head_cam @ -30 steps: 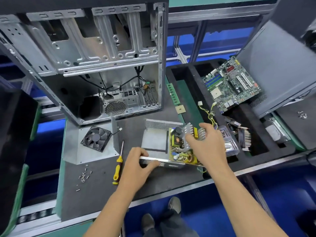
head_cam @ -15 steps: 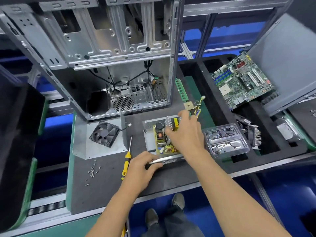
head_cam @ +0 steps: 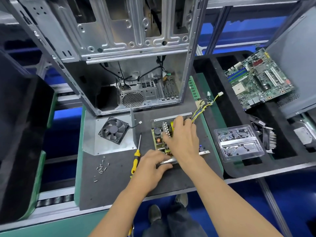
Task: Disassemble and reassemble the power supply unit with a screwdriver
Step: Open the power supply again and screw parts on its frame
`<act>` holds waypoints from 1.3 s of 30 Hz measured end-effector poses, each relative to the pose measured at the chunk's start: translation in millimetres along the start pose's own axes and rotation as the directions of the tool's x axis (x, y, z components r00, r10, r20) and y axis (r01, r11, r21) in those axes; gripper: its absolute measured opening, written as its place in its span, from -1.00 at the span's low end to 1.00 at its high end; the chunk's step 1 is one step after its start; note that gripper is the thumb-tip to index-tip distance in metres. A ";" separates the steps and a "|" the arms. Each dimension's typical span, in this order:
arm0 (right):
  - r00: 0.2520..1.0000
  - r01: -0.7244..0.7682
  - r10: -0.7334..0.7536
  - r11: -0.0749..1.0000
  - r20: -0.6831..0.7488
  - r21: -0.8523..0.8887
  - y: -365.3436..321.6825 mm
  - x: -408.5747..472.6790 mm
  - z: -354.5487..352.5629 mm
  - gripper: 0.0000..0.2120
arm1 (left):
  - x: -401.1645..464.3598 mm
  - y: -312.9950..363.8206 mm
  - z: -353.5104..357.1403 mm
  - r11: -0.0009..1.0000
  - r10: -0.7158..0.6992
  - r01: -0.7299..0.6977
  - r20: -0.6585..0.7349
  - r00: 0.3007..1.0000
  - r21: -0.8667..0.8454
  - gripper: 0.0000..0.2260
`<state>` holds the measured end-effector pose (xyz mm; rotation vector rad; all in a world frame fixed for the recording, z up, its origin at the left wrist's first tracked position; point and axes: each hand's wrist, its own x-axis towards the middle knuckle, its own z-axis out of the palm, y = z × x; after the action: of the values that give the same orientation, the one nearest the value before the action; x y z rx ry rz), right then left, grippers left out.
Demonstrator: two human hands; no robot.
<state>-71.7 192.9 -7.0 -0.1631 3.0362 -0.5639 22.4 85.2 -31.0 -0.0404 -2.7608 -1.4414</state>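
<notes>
Metal casing point(head_cam: 203, 152) and circuit board point(head_cam: 158, 139) under both hands.

Both arms extended, left hand point(head_cam: 150, 166) and right hand point(head_cam: 183, 141) curled.

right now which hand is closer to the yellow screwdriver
Left. The left hand rests on the power supply's near edge, just right of the yellow screwdriver. The right hand is farther right, over the circuit board.
</notes>
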 end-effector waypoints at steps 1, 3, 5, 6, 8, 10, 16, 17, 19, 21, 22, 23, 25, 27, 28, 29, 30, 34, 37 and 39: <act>1.000 0.003 -0.003 1.000 -0.003 -0.003 0.4 0.0 0.5 -0.54 | -0.5 -0.8 0.3 1.000 -0.002 0.002 0.002 1.000 0.002 -0.86; 1.000 0.015 -0.015 1.000 0.002 -0.025 0.4 1.0 1.7 -0.52 | -0.6 -2.3 0.6 1.000 -0.007 0.007 0.005 1.000 0.004 -0.87; 1.000 0.022 -0.021 0.998 0.005 -0.053 -0.3 2.0 2.9 -0.50 | -0.6 -2.2 1.1 1.000 -0.016 0.016 0.003 1.000 -0.002 -0.87; 1.000 0.018 -0.018 0.998 0.002 -0.060 -0.8 1.8 3.7 -0.51 | -0.8 -1.7 1.4 1.000 -0.019 0.019 -0.004 1.000 -0.006 -0.88; 1.000 0.003 -0.005 0.998 -0.030 -0.063 -1.0 -0.5 6.1 -0.54 | -1.3 -1.1 2.2 1.000 -0.016 0.016 -0.017 1.000 -0.011 -0.89; 0.998 -0.029 0.026 0.998 -0.062 -0.050 -0.4 -1.4 7.2 -0.56 | -1.9 -0.2 2.5 1.000 -0.015 0.015 -0.023 1.000 -0.010 -0.90; 0.998 -0.053 0.052 0.998 -0.045 -0.020 2.2 0.2 8.6 -0.54 | -1.5 -0.9 3.7 0.999 -0.026 0.025 -0.029 0.999 -0.025 -0.90; 0.998 -0.049 0.048 0.999 -0.051 -0.018 2.1 -0.8 9.1 -0.54 | -2.0 -1.3 4.2 0.999 -0.025 0.024 -0.034 0.999 -0.030 -0.90; 0.997 -0.054 0.053 0.998 -0.058 -0.028 1.9 -1.3 9.4 -0.54 | -2.8 -2.0 5.2 0.999 -0.019 0.017 -0.040 0.999 -0.036 -0.89; 0.996 -0.061 0.059 0.998 -0.063 -0.035 1.2 -1.0 9.6 -0.54 | -3.0 -2.9 5.8 0.999 -0.017 0.015 -0.046 0.999 -0.035 -0.89; 0.996 -0.063 0.060 0.997 -0.068 -0.035 0.9 -0.6 9.8 -0.54 | -2.9 -3.3 5.9 0.999 -0.017 0.015 -0.047 0.999 -0.036 -0.89; 0.996 -0.063 0.060 0.997 -0.073 -0.035 0.6 -0.8 10.4 -0.54 | -2.9 -3.7 6.1 0.999 -0.016 0.014 -0.049 0.999 -0.037 -0.88; 0.995 -0.059 0.056 0.998 -0.079 -0.036 0.4 -0.8 11.4 -0.54 | -3.2 -4.1 6.5 0.999 -0.015 0.014 -0.052 0.999 -0.037 -0.88; 0.996 -0.059 0.056 0.998 -0.076 -0.030 0.7 -0.5 11.8 -0.54 | -3.5 -4.2 6.8 0.999 -0.013 0.011 -0.051 0.999 -0.036 -0.88; 0.995 -0.062 0.060 0.998 -0.074 -0.025 1.1 -0.2 11.7 -0.54 | -3.4 -4.3 6.7 0.999 -0.012 0.010 -0.051 0.999 -0.037 -0.88; 0.995 -0.064 0.063 0.998 -0.072 -0.020 1.8 0.1 11.5 -0.54 | -3.3 -4.3 6.6 0.999 -0.012 0.011 -0.051 0.999 -0.037 -0.88; 0.995 -0.066 0.064 0.998 -0.072 -0.015 2.1 0.1 11.4 -0.54 | -3.4 -4.5 6.4 0.999 -0.014 0.012 -0.049 0.999 -0.035 -0.87; 0.996 -0.061 0.059 0.998 -0.072 -0.017 2.2 -0.5 11.4 -0.54 | -3.6 -5.3 5.7 0.999 -0.003 0.001 -0.040 0.999 -0.039 -0.87; 0.995 -0.060 0.059 0.998 -0.080 -0.022 1.6 -0.5 10.8 -0.54 | -3.5 -5.9 5.7 0.999 0.003 -0.005 -0.045 0.999 -0.041 -0.87; 0.995 -0.062 0.060 0.998 -0.083 -0.021 1.6 -0.4 10.5 -0.53 | -3.6 -6.5 5.8 0.999 0.006 -0.008 -0.050 0.999 -0.038 -0.87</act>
<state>-70.7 190.7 -17.3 -0.0487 3.1156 -0.5443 25.7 86.2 -39.8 -0.0147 -2.6908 -1.4724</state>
